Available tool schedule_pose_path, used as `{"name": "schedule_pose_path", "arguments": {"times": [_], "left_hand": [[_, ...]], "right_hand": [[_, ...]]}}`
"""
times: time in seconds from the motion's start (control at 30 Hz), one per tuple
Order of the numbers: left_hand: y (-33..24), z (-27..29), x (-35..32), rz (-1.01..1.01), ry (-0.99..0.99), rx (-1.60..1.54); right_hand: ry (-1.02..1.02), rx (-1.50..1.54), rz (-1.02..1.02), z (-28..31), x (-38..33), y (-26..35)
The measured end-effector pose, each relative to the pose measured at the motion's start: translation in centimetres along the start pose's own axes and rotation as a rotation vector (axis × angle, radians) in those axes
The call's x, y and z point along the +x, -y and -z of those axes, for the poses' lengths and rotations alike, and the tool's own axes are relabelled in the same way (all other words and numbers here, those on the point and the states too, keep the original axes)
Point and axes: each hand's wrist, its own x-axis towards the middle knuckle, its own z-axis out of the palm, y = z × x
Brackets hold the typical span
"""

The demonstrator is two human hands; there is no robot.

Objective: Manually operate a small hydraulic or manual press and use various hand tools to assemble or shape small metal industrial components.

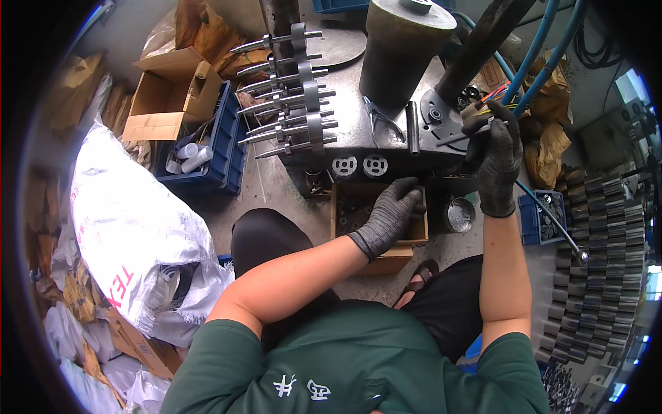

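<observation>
Both hands wear dark grey gloves. My right hand (499, 162) is raised at the right of the machine. Its fingers close around a thin dark metal rod (456, 139), which points left over a round fixture plate (438, 116). Over the wooden box (334, 210) below the machine's front edge is my left hand (387, 219). The fingers there are curled together near the box's right side, and whatever they hold is hidden. Small metal parts (353, 210) lie in the box. Two slotted metal discs (375, 165) rest at the machine's front edge.
Several shafts with round cores (314, 124) stand in a row at the machine's left. Pliers (380, 123) and a dark tube (414, 128) lie on the bench. A lever with a ball knob (581, 257) juts out right, near stacked metal cylinders (593, 276). A white sack (131, 221) stands left.
</observation>
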Motion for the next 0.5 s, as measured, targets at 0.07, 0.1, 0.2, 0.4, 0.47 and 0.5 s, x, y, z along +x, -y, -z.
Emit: {"name": "schedule_pose_path", "arguments": {"times": [0.07, 0.1, 0.2, 0.4, 0.47, 0.5], "left_hand": [[0.5, 0.2, 0.4, 0.12, 0.024, 0.042], [1.2, 0.3, 0.6, 0.122, 0.026, 0.043], [2.7, 1.1, 0.6, 0.14, 0.078, 0.2], [2.3, 1.1, -0.4, 0.108, 0.116, 0.263], [2.2, 1.4, -0.4, 0.103, 0.13, 0.249], [2.0, 1.4, -0.5, 0.101, 0.126, 0.251]], "right_hand": [[-0.068, -0.043, 0.093, -0.6, 0.7, -1.4], [-0.136, -0.083, 0.191, -0.7, 1.1, -2.7], [-0.082, -0.201, -0.043, -0.6, 2.1, -8.4], [-0.101, -0.391, -0.26, 0.4, 1.6, -10.0], [-0.131, -0.339, -0.337, 0.5, 1.8, -9.6], [-0.129, -0.335, -0.336, 0.2, 1.6, -9.0]]}}
